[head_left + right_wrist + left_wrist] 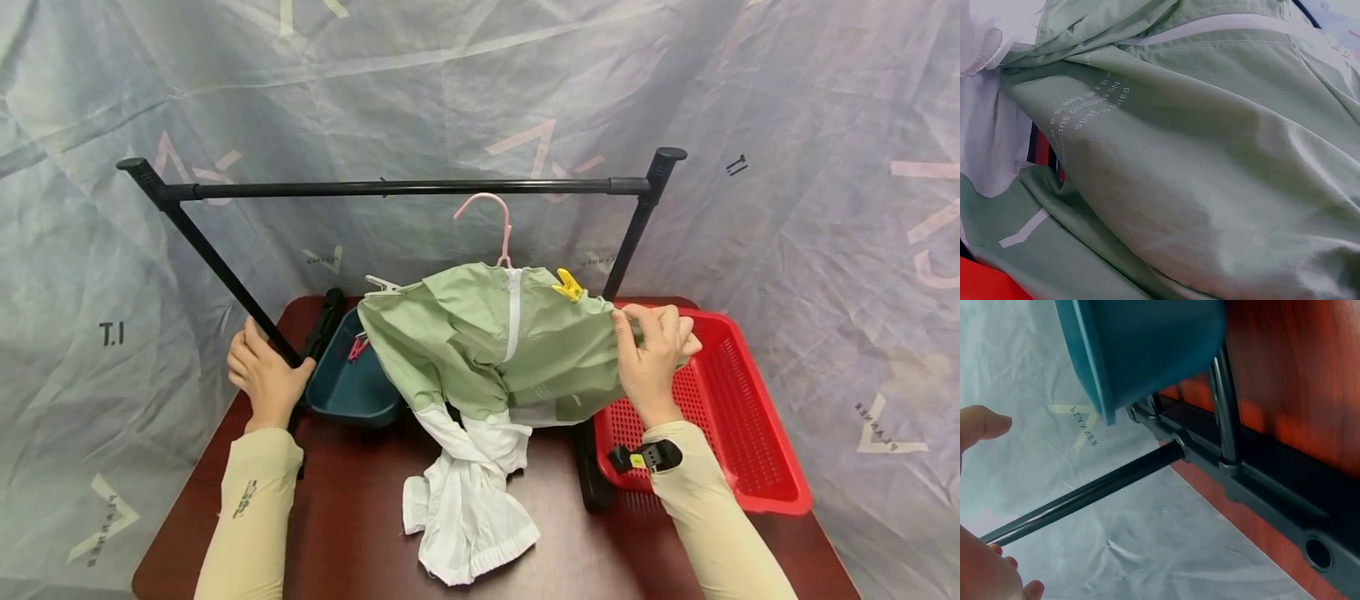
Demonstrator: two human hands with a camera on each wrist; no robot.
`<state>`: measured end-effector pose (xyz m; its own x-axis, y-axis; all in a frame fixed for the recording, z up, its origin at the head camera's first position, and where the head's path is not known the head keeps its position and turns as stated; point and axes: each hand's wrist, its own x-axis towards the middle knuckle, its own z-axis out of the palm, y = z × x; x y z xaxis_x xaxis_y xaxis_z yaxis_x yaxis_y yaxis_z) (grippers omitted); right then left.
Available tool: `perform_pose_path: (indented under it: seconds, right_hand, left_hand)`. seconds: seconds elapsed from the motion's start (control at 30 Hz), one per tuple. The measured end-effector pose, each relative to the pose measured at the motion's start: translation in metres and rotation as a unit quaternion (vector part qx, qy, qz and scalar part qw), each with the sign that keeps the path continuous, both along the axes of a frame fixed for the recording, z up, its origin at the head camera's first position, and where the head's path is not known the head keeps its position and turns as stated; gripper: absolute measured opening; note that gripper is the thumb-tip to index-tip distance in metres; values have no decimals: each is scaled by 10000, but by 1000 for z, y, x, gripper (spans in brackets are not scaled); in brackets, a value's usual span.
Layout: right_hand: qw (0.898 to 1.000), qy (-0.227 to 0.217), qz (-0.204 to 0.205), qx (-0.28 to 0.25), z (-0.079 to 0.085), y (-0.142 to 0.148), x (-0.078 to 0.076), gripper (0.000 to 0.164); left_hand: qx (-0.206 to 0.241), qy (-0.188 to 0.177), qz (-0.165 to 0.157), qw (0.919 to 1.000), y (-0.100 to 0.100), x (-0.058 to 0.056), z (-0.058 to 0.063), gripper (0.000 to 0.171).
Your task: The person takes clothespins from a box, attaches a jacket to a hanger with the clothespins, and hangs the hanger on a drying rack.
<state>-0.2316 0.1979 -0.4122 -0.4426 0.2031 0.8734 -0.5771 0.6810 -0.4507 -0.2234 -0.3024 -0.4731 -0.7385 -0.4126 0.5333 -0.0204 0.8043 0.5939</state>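
Observation:
A light green and white zip jacket [480,333] is on a pink hanger [506,237], whose hook top appears just under the rack's bar; whether they touch I cannot tell. A white clothespin [382,286] sits at its left shoulder and a yellow clothespin [567,286] at its right. My right hand [652,354] pinches the green fabric beyond the yellow clothespin. In the right wrist view, printed green fabric [1210,175] fills the frame and the fingers are hidden. My left hand [266,371] grips the left post of the black rack [217,267], thumb apart from fingers.
Behind the jacket's left side is a dark blue basin [348,392] holding a pinkish-red clothespin [358,347]. A red basket [750,417] stands at the right. White cloth [472,500] from the jacket trails on the brown table [352,517]. Grey sheeting [450,83] surrounds everything.

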Motion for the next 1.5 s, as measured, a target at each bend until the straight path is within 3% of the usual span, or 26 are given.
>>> perform_pose_path:
  seconds: [0.33, 0.77, 1.0, 1.17, 1.33, 1.5]
  right_hand:
    - [9999, -22, -107, -64, 2, 5, 3, 43]
    - [9995, -25, -227, -207, 2, 8, 8, 40]
    - [9993, 7, -228, -298, 3, 12, 10, 21]
    - [9991, -20, -263, -320, 2, 14, 10, 25]
    - [9990, -52, -326, -308, 1, 16, 8, 36]
    - [9989, 2, -310, -337, 0, 15, 8, 36]
  left_hand:
    - [48, -30, 95, 9999, -17, -10, 6, 105]
    - [449, -787, 208, 9957, -32, -28, 19, 106]
    - [502, -1007, 219, 9934, -38, -36, 22, 103]
    - [408, -1180, 211, 9919, -40, -41, 22, 100]
    - [333, -1124, 323, 9926, -43, -46, 20, 93]
    - [321, -897, 558, 9939, -44, -50, 17, 83]
